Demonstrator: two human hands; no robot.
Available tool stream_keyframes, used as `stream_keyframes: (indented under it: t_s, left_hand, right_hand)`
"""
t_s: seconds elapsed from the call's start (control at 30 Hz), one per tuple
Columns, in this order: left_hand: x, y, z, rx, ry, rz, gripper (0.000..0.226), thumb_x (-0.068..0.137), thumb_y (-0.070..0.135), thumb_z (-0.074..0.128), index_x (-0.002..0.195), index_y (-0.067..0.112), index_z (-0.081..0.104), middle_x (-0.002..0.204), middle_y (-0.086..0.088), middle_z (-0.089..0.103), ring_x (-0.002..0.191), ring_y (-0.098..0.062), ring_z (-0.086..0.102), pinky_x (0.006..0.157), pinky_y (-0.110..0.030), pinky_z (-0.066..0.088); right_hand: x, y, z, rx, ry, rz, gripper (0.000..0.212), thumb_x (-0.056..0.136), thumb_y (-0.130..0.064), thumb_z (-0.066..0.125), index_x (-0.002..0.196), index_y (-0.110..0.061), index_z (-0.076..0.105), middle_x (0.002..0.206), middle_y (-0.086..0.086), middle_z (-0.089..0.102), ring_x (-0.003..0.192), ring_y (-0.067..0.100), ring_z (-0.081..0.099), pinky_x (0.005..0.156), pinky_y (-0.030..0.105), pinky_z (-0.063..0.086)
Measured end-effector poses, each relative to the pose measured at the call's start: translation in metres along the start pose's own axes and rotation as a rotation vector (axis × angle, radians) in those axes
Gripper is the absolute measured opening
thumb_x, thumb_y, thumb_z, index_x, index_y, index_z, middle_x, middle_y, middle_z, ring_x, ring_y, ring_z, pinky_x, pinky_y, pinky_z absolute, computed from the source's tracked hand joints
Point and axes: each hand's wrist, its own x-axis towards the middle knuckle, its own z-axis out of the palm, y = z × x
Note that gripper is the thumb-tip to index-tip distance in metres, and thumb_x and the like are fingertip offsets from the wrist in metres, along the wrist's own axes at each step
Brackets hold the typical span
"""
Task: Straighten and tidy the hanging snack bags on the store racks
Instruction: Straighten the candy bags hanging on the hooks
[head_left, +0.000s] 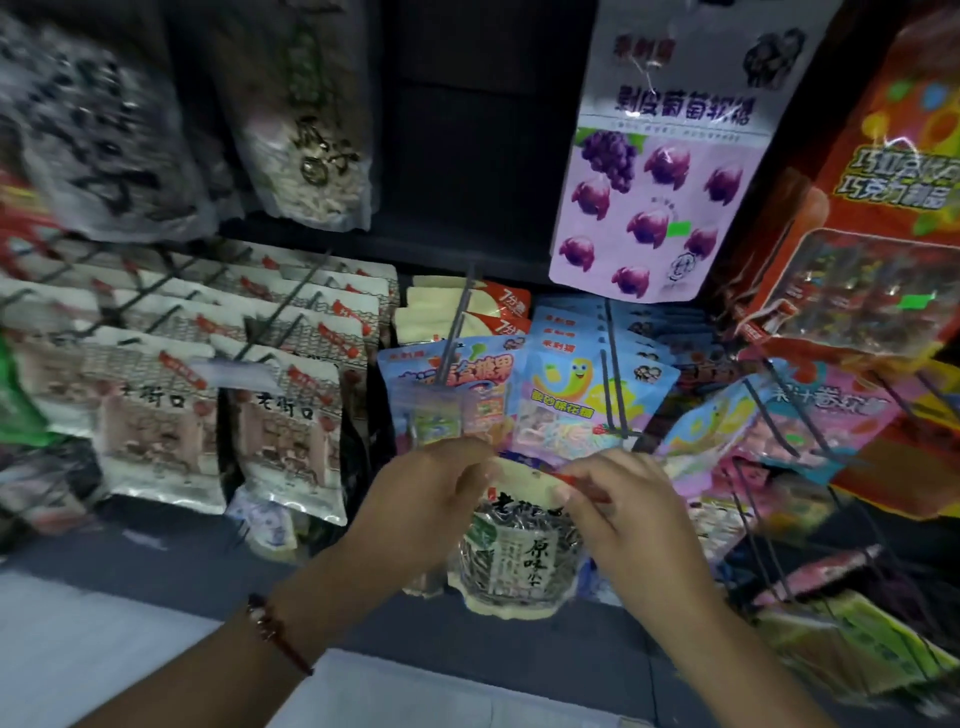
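While the left hand (426, 499) and right hand (623, 509) pinch its top corners, the sunflower-seed bag (514, 556) hangs upright, long axis vertical.

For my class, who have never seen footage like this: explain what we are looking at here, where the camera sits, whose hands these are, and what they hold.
There is no machine here. One camera, worn on a person's head, looks forward and down at store racks. The left hand, with a bead bracelet on its wrist, and the right hand both pinch the top edge of a sunflower seed bag. Behind it hang blue candy bags, to the left grey-white snack bags, and above a purple grape gummy bag.
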Motion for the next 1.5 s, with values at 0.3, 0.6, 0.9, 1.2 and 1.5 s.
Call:
stream_keyframes:
  t_s: [0.3, 0.6, 0.9, 1.2, 1.5]
  left_hand:
    - [-0.062, -0.026, -0.056, 0.100, 0.178, -0.192, 0.015, 0.101, 0.025, 0.049, 0.097, 0.030, 0.062, 0.073, 0.015, 0.058, 0.062, -0.002, 0.054, 0.052, -0.028, 0.041]
    - [-0.084, -0.100, -0.118, 0.056, 0.255, -0.209, 0.021, 0.098, 0.019, 0.056, 0.085, 0.036, 0.059, 0.067, 0.013, 0.057, 0.058, -0.009, 0.055, 0.048, -0.024, 0.037]
    - [-0.058, -0.203, -0.172, -0.123, 0.049, -0.199, 0.019, 0.101, 0.032, 0.049, 0.087, 0.029, 0.062, 0.065, -0.001, 0.058, 0.051, -0.010, 0.051, 0.048, -0.032, 0.039]
    - [-0.010, -0.237, -0.186, -0.238, -0.070, -0.173, 0.014, 0.100, 0.024, 0.052, 0.098, 0.024, 0.066, 0.053, 0.011, 0.054, 0.039, -0.001, 0.041, 0.043, -0.023, 0.034]
    - [0.018, -0.242, -0.191, -0.321, -0.054, -0.145, 0.018, 0.097, 0.028, 0.057, 0.095, 0.042, 0.068, 0.075, 0.004, 0.070, 0.055, -0.021, 0.057, 0.052, -0.037, 0.045]
  right_hand:
    - [0.012, -0.052, 0.039, 0.081, -0.169, -0.141, 0.013, 0.096, -0.030, 0.058, 0.106, -0.029, 0.067, 0.091, -0.023, 0.054, 0.088, 0.006, 0.054, 0.069, 0.022, 0.041]
    - [0.053, -0.126, 0.101, 0.163, -0.318, -0.109, 0.012, 0.096, -0.045, 0.053, 0.091, -0.036, 0.060, 0.068, -0.015, 0.057, 0.060, 0.003, 0.053, 0.054, 0.027, 0.040]
    - [0.098, -0.175, 0.176, 0.275, -0.265, 0.157, 0.009, 0.092, -0.041, 0.061, 0.085, -0.037, 0.065, 0.069, -0.004, 0.065, 0.053, 0.008, 0.057, 0.049, 0.026, 0.038]
    - [0.128, -0.183, 0.194, 0.280, -0.129, 0.346, 0.016, 0.091, -0.031, 0.065, 0.078, -0.038, 0.060, 0.061, -0.028, 0.059, 0.053, -0.003, 0.053, 0.049, 0.013, 0.034]
    - [0.149, -0.181, 0.190, 0.299, -0.059, 0.392, 0.012, 0.090, -0.031, 0.068, 0.101, -0.034, 0.071, 0.081, -0.010, 0.072, 0.063, 0.019, 0.066, 0.060, 0.044, 0.055]
